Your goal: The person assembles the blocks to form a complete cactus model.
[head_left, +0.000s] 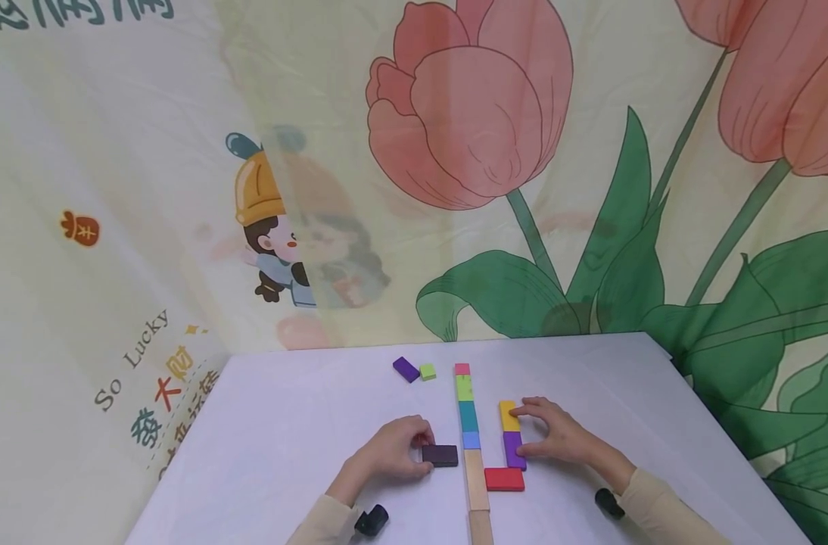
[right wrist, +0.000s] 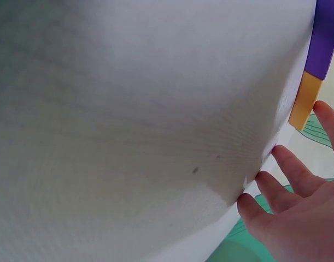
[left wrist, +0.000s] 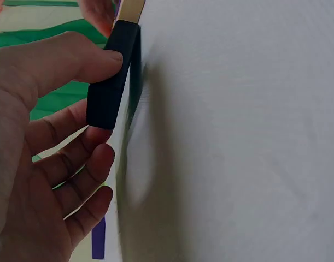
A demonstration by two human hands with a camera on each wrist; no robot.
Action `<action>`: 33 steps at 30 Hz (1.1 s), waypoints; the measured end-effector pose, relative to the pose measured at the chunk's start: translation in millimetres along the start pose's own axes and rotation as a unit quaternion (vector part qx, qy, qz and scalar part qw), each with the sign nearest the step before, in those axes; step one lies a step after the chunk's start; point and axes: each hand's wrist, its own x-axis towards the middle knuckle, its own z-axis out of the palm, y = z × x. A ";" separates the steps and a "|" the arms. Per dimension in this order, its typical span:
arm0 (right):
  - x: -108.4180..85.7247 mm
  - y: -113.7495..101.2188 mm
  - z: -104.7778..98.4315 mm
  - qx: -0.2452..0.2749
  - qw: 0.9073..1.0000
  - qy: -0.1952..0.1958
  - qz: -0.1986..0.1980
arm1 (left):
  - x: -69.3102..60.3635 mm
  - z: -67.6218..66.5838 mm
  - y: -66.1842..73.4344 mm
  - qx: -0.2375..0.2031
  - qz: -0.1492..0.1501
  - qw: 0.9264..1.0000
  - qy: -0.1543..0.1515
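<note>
My left hand (head_left: 396, 450) pinches a black block (head_left: 440, 456) by its left end. In the left wrist view the thumb presses one side of that black block (left wrist: 115, 76), and the other fingers curl loosely below. The block's right end is close to a straight row of blocks, beside a wooden block (head_left: 477, 481). On the row's other side my right hand (head_left: 557, 431) is spread, index fingertip at a yellow block (head_left: 508, 416) and thumb at a purple block (head_left: 514, 450). These two lie end to end. A red block (head_left: 505, 479) lies crosswise just below them.
The row continues upward with blue (head_left: 471, 440), teal (head_left: 468, 416), green (head_left: 464, 388) and pink (head_left: 462, 369) blocks. A loose purple block (head_left: 406, 369) and a small green block (head_left: 428, 372) lie at the back of the white table (head_left: 284, 424). A printed cloth (head_left: 346, 98) hangs behind.
</note>
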 end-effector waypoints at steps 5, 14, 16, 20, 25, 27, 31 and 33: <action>0.4 1.7 1.2 -0.002 1.000 0.001 0.004 | 1.6 5.1 1.3 0.021 -0.006 1.000 0.011; -0.6 2.3 2.8 -0.004 1.000 0.002 0.005 | 5.0 10.0 3.8 0.040 -0.019 0.999 0.019; -0.8 2.1 2.6 -0.004 1.000 0.001 0.004 | 5.5 10.1 4.0 0.043 -0.020 0.999 0.019; -0.8 1.9 2.3 -0.003 1.000 -0.001 0.005 | 6.0 9.8 4.9 0.047 -0.020 0.998 0.021; -0.4 1.8 1.6 -0.002 1.000 -0.002 0.005 | 6.7 9.9 6.0 0.045 -0.020 0.998 0.023; -0.3 1.7 1.4 -0.003 1.000 -0.002 0.005 | 7.0 10.8 5.6 0.046 -0.020 0.998 0.023; -0.6 1.2 1.1 0.000 1.000 -0.003 0.005 | 6.9 12.0 4.1 0.044 -0.014 0.999 0.024; -0.8 1.1 1.0 0.001 1.000 -0.003 0.005 | 7.1 11.0 2.7 0.034 -0.019 0.999 0.029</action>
